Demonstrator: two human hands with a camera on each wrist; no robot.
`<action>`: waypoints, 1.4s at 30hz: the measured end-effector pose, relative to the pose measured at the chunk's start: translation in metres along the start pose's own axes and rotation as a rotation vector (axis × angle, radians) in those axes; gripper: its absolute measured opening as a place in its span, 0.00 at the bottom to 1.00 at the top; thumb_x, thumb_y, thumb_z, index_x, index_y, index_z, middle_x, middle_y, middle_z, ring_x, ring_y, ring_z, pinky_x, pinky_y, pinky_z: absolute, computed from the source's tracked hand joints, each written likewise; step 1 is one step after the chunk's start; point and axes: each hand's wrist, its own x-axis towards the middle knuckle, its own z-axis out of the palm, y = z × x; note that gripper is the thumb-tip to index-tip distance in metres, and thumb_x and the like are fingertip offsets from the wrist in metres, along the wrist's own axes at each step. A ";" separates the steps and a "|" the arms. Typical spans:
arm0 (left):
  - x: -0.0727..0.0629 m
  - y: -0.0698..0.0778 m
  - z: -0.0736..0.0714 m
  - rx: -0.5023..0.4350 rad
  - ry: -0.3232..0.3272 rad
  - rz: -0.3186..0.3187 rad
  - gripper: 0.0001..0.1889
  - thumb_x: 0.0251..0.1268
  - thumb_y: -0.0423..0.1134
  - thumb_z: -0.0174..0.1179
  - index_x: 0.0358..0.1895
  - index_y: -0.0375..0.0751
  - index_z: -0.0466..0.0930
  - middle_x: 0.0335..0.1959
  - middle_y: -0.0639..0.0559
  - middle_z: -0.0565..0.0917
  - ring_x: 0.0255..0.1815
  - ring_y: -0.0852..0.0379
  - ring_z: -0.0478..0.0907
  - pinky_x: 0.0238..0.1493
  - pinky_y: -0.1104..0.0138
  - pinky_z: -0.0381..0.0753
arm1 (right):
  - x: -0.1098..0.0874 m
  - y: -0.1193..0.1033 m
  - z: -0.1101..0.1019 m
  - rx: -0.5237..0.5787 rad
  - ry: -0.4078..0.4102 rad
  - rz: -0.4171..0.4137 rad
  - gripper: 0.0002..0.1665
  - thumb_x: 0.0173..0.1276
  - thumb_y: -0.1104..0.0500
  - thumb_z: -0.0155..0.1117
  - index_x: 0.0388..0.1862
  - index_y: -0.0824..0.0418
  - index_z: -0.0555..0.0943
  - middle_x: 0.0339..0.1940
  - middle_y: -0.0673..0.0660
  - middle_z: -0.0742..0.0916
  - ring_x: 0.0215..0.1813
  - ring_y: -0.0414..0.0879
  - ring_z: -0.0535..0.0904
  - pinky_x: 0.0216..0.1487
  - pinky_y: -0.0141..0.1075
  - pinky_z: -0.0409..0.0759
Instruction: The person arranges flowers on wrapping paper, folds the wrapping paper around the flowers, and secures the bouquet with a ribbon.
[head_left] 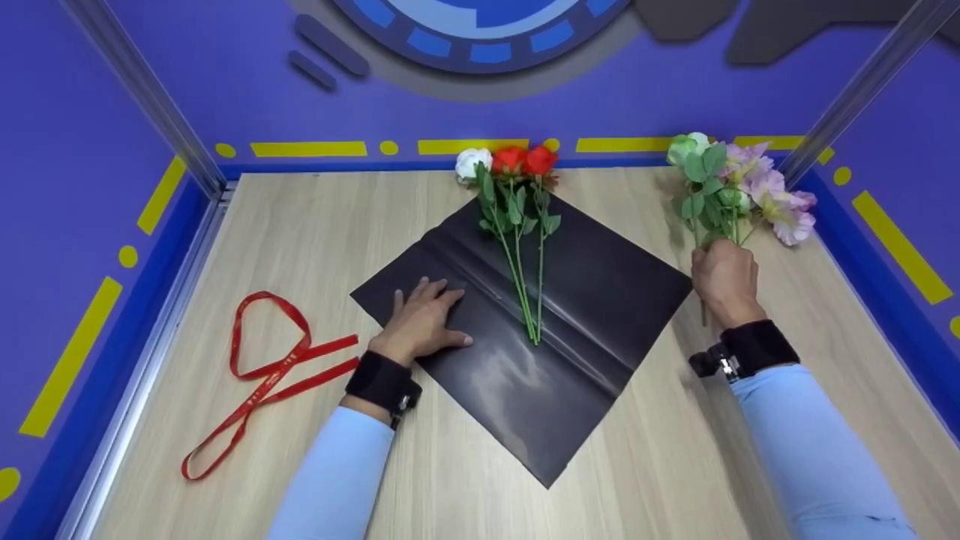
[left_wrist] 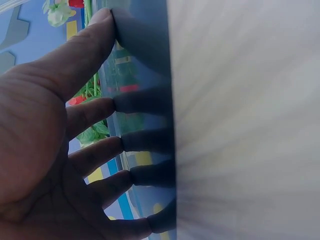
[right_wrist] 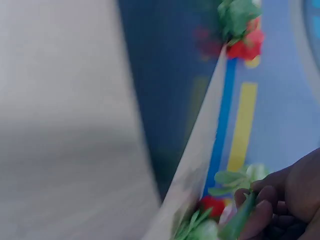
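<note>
A black sheet of wrapping paper (head_left: 600,262) lies as a diamond on the table. On it rest a white flower (head_left: 473,163) and two red roses (head_left: 509,160), their green stems (head_left: 517,277) gathered toward the middle. My left hand (head_left: 421,322) presses the sheet's left side with fingers spread; the left wrist view shows its fingertips touching the glossy surface. At the right, my right hand (head_left: 726,279) pinches a flower stem (right_wrist: 240,220) between thumb and fingers. Above that hand are pale green-white blooms (head_left: 686,148) and pink flowers (head_left: 772,195); a stem end sticks out below it.
A looped red ribbon (head_left: 271,379) lies on the table (head_left: 300,225) left of the paper. Blue printed panels (head_left: 247,90) stand behind and on both sides, with metal posts (head_left: 150,90) at the corners.
</note>
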 end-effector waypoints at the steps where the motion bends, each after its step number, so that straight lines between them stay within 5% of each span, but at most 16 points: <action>1: 0.000 0.000 0.000 0.000 0.000 0.000 0.45 0.61 0.60 0.72 0.79 0.50 0.66 0.82 0.40 0.59 0.84 0.36 0.46 0.76 0.30 0.41 | 0.000 -0.005 -0.001 0.025 -0.023 0.008 0.16 0.74 0.57 0.56 0.39 0.71 0.83 0.41 0.77 0.86 0.46 0.76 0.81 0.47 0.64 0.77; 5: 0.000 0.000 0.001 -0.006 0.002 0.005 0.45 0.61 0.59 0.72 0.79 0.50 0.66 0.82 0.40 0.59 0.84 0.35 0.46 0.76 0.30 0.42 | -0.001 -0.028 -0.002 0.117 -0.088 0.032 0.22 0.68 0.58 0.62 0.54 0.72 0.84 0.48 0.74 0.87 0.51 0.72 0.82 0.52 0.60 0.79; 11: 0.000 0.000 0.001 -0.004 -0.001 -0.003 0.45 0.61 0.59 0.72 0.79 0.50 0.66 0.82 0.41 0.59 0.84 0.36 0.46 0.76 0.30 0.41 | -0.005 -0.069 0.014 0.311 -0.057 0.029 0.13 0.66 0.60 0.65 0.43 0.69 0.87 0.38 0.68 0.90 0.31 0.54 0.87 0.36 0.42 0.85; 16: -0.001 0.000 0.001 0.011 0.005 -0.003 0.44 0.62 0.59 0.72 0.79 0.50 0.66 0.82 0.40 0.59 0.84 0.36 0.47 0.76 0.30 0.42 | -0.010 -0.104 0.038 0.542 -0.131 0.008 0.10 0.71 0.61 0.66 0.42 0.68 0.86 0.34 0.67 0.90 0.18 0.37 0.82 0.22 0.32 0.84; 22: -0.001 0.000 0.001 0.023 0.012 0.001 0.45 0.61 0.60 0.72 0.79 0.50 0.66 0.82 0.40 0.60 0.84 0.36 0.47 0.76 0.30 0.43 | -0.016 -0.142 0.064 0.591 -0.176 -0.030 0.10 0.72 0.60 0.67 0.43 0.67 0.88 0.32 0.65 0.90 0.19 0.39 0.81 0.21 0.33 0.83; 28: 0.000 0.001 0.001 0.018 0.001 0.004 0.45 0.61 0.60 0.72 0.79 0.50 0.66 0.82 0.40 0.59 0.84 0.36 0.46 0.76 0.30 0.43 | -0.017 -0.165 0.086 0.674 -0.211 0.055 0.10 0.74 0.60 0.67 0.43 0.68 0.88 0.31 0.64 0.90 0.19 0.40 0.82 0.24 0.36 0.85; 37: 0.000 0.000 0.000 0.027 -0.001 0.000 0.45 0.61 0.61 0.71 0.80 0.50 0.65 0.82 0.40 0.59 0.84 0.36 0.46 0.76 0.30 0.43 | -0.024 -0.173 0.109 0.571 -0.224 -0.009 0.09 0.74 0.60 0.65 0.42 0.66 0.87 0.29 0.59 0.90 0.20 0.43 0.83 0.23 0.37 0.84; 42: 0.000 0.000 0.000 0.021 -0.004 0.005 0.45 0.62 0.61 0.71 0.80 0.50 0.65 0.82 0.40 0.59 0.84 0.35 0.46 0.76 0.30 0.43 | -0.024 -0.170 0.117 0.370 -0.150 -0.060 0.08 0.73 0.57 0.66 0.37 0.61 0.85 0.29 0.56 0.90 0.29 0.51 0.87 0.40 0.44 0.85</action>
